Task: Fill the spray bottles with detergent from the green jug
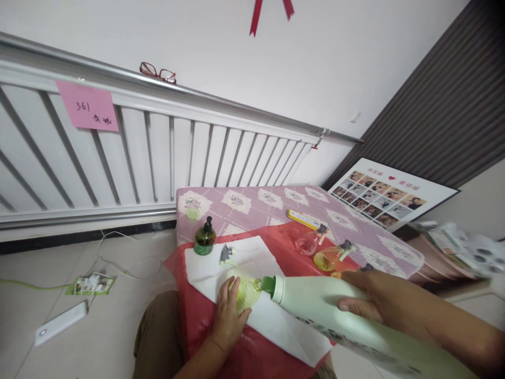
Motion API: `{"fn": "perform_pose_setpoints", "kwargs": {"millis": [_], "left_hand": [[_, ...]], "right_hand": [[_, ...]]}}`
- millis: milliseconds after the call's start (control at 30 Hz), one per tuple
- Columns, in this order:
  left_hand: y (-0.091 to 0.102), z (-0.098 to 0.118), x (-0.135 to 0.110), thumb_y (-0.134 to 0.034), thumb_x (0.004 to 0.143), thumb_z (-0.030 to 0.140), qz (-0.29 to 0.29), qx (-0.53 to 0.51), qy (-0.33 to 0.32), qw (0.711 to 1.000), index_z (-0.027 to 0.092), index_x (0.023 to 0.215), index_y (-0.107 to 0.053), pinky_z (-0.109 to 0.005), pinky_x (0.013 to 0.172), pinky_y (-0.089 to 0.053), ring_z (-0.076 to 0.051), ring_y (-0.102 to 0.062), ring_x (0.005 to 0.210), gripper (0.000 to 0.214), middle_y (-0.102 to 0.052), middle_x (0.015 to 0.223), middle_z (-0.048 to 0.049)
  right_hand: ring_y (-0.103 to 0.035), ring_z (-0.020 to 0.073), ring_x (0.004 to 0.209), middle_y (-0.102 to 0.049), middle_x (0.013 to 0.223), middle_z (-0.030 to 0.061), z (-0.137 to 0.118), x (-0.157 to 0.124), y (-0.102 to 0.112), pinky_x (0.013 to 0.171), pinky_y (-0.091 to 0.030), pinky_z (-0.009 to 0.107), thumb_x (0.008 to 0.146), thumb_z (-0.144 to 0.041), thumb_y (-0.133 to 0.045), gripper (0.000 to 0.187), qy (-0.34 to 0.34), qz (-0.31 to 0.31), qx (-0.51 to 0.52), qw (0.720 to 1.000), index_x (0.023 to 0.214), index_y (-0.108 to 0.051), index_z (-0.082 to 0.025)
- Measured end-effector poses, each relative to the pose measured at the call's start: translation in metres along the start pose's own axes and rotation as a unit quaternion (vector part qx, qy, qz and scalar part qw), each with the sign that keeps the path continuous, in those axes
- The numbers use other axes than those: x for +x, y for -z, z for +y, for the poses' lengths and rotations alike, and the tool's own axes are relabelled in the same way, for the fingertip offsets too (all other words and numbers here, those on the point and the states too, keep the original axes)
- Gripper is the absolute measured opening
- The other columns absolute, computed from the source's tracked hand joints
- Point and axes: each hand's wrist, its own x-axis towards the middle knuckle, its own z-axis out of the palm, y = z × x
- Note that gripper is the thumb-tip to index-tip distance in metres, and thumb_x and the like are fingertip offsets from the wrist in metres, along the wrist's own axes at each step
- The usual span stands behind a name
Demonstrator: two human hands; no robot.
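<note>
**Big bottle (331, 305) tipped at small bottle (248, 300)**

On the left, a power strip (90, 285) and cables lie on the floor, short of the table's (276, 217) left edge; the radiator (160, 152) runs behind the far edge. A lid (193, 213) sits far left, with a pump bottle (204, 240) nearer, just left of a loose spray head (226, 255). The left hand (230, 316) curls its fingers around the small bottle, above the white cloth (258, 252). Farther right, a yellow box (305, 219) lies beyond two spray bottles (326, 259); patterned tabletop stretches between box and lid. The right hand (365, 297) grips the big bottle, which slants across the near right, its mouth at the small neck; I can't tell whether they touch. A photo board (414, 176) leans far right.
</note>
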Motion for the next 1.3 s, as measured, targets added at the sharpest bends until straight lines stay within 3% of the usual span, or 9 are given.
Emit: {"fn": "perform_pose_setpoints", "kwargs": {"millis": [100,500,1300], "left_hand": [[0.0007,0.0013,0.0001,-0.06,0.071,0.018,0.0,-0.007,0.004,1.0,0.019,0.142,-0.035,-0.045,0.117,-0.027,-0.028,-0.032,0.139,0.075,-0.035,0.148,-0.0121],[-0.0042,-0.0052,-0.0011,-0.06,0.072,0.014,0.029,-0.052,-0.017,0.998,0.032,0.141,-0.032,-0.05,0.116,-0.028,-0.026,-0.032,0.137,0.077,-0.037,0.146,-0.0072],[-0.0009,-0.0017,0.0,-0.06,0.071,0.017,0.014,-0.029,-0.011,0.999,0.023,0.141,-0.035,-0.048,0.116,-0.029,-0.028,-0.034,0.137,0.074,-0.037,0.146,-0.0117]], "right_hand": [[-0.065,0.0261,0.075,-0.07,0.084,0.0098,-0.0026,-0.0007,0.0025,0.063,-0.044,0.033,0.085,-0.064,-0.046,0.045,0.012,-0.044,0.013,0.999,0.084,-0.062,-0.022],[-0.065,0.0271,0.078,-0.069,0.085,0.009,-0.0045,-0.0029,0.0055,0.066,-0.044,0.034,0.085,-0.064,-0.045,0.044,-0.001,-0.056,0.008,0.998,0.085,-0.059,-0.023],[-0.064,0.0271,0.076,-0.069,0.084,0.01,-0.0066,-0.0013,0.0072,0.065,-0.042,0.034,0.084,-0.065,-0.045,0.046,0.013,-0.047,0.012,0.999,0.084,-0.061,-0.021]]}}
